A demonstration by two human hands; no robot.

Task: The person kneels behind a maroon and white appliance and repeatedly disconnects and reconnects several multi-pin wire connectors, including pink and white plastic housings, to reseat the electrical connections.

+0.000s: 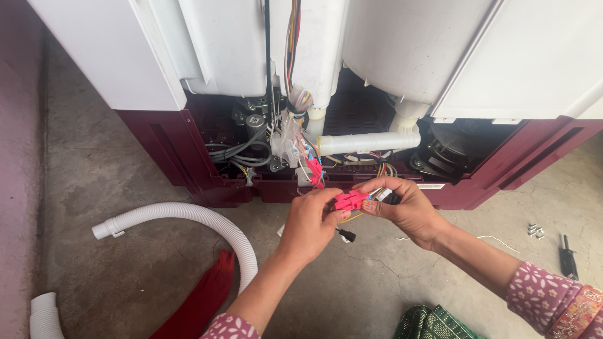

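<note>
A small pink plastic wire connector (pixel 349 200) is pinched between both of my hands in front of the open back of a washing machine (pixel 352 125). My left hand (pixel 311 225) grips its left end with fingertips. My right hand (pixel 402 206) holds its right end, where thin coloured wires run off into the machine. A second pink connector (pixel 315 171) hangs from the wire bundle just above. A small black plug (pixel 346 236) dangles below my left hand.
A white corrugated drain hose (pixel 188 220) curves over the concrete floor at left. A red cloth (pixel 204 295) lies beside it. Small metal screws (pixel 535 230) and a black tool (pixel 568 257) sit at right. A green patterned fabric (pixel 433 323) is at the bottom.
</note>
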